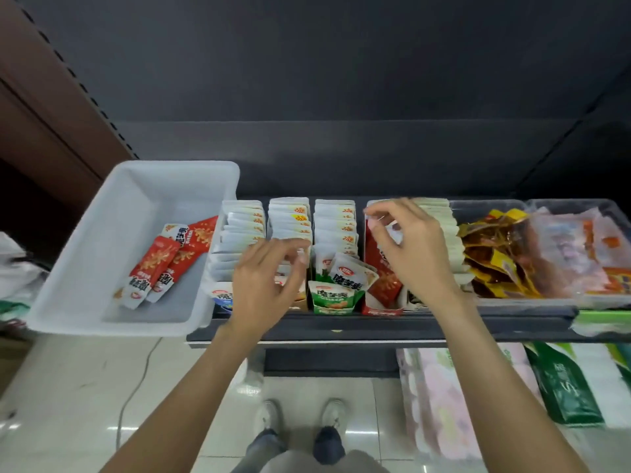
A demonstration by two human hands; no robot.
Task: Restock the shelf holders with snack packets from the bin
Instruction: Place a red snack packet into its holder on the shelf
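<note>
Red snack packets in white bin, hands over holders

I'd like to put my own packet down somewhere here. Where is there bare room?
The white bin has bare floor behind and in front of its red packets. The holders are packed tight, both hands work over them, and the clear trays on the right are heaped.

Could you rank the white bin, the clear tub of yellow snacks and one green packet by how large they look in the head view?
1. white bin
2. clear tub of yellow snacks
3. green packet
The ranking is by apparent size only.
</note>
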